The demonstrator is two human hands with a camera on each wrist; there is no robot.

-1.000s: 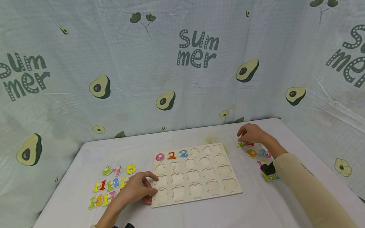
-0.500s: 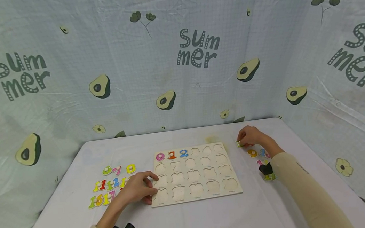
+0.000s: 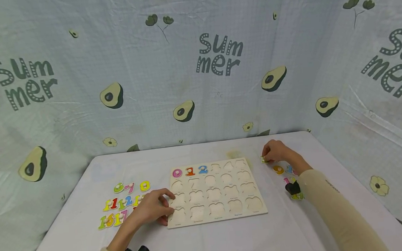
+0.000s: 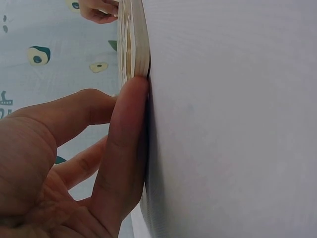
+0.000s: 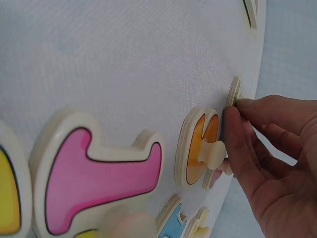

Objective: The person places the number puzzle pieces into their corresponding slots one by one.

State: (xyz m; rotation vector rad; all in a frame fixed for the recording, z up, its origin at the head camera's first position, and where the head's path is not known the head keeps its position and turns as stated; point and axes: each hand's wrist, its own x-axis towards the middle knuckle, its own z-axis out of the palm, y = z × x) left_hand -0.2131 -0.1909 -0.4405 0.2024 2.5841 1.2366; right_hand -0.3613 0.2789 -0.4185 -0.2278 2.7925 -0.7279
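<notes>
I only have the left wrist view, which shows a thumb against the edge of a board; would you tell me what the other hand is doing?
Observer: The right hand pinches a green-edged number piece lying on the table, right of the puzzle board.
Operator: Thank you. Are any pieces seated in the board?
Observer: Three, in the top row: a pink 0, an orange 1 and a blue 2.
Operator: And my side?
Observer: The left hand rests on the board's left edge, beside loose numbers.

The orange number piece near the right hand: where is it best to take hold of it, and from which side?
Pinch the pale round knob on the orange number piece, probably coming from above: the piece lies flat on the white table, with its knob standing up. The right hand is beside it.
</notes>
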